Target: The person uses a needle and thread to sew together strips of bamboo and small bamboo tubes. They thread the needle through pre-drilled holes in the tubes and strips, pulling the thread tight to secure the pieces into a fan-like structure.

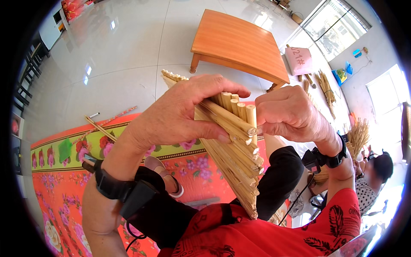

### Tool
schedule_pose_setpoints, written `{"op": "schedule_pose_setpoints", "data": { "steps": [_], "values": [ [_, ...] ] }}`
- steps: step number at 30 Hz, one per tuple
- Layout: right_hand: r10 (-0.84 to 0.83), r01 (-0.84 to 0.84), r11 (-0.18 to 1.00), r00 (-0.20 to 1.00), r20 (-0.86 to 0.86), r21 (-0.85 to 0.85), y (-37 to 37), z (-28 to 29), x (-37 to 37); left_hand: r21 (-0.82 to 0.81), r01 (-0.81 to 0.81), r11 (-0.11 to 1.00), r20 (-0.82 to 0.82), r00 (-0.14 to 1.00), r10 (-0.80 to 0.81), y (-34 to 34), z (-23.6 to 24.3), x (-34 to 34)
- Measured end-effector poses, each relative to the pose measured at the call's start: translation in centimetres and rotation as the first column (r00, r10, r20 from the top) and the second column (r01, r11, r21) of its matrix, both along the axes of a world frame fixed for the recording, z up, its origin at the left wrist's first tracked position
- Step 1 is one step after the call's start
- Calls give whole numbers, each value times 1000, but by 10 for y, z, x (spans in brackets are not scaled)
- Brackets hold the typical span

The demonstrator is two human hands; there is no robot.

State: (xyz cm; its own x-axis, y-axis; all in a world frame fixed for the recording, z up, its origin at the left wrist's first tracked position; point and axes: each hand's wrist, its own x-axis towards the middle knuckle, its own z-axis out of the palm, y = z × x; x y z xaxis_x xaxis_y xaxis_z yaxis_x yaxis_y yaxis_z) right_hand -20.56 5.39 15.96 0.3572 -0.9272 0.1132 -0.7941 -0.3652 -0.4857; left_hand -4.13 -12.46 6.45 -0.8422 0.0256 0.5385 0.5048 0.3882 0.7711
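In front of me stands a piece made of pale straw-coloured stalks, set side by side with their cut ends at the right edge. At its top, more short stalks stand at an angle to the slanting rows. My left hand is wrapped over the upper part, thumb on the near face and fingers reaching behind the top. My right hand is closed beside the upright stalk at the right corner, thumb against its side. Whatever its curled fingers pinch is hidden.
A low orange wooden table stands ahead on pale tiles. Beneath me lies a red flowered mat with thin sticks and a grey flat strip. Stalk bundles and a pink bag are at right; another person sits lower right.
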Motion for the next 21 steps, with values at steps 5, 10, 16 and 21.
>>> {"op": "schedule_pose_setpoints", "data": {
  "steps": [5,10,16,21],
  "values": [
    [-29,28,999,999,-24,-39,3,-1,3,-20,-43,999,25,999,43,3,4,1],
    [-238,234,971,948,209,46,16,-11,2,64,-35,997,65,997,31,3,3,3],
    [-441,442,897,894,75,9,19,-7,28,74,-41,996,183,983,27,3,7,5],
    [-435,434,900,900,-23,-33,18,-1,31,34,-64,997,166,985,57,4,5,3]
  ]
}}
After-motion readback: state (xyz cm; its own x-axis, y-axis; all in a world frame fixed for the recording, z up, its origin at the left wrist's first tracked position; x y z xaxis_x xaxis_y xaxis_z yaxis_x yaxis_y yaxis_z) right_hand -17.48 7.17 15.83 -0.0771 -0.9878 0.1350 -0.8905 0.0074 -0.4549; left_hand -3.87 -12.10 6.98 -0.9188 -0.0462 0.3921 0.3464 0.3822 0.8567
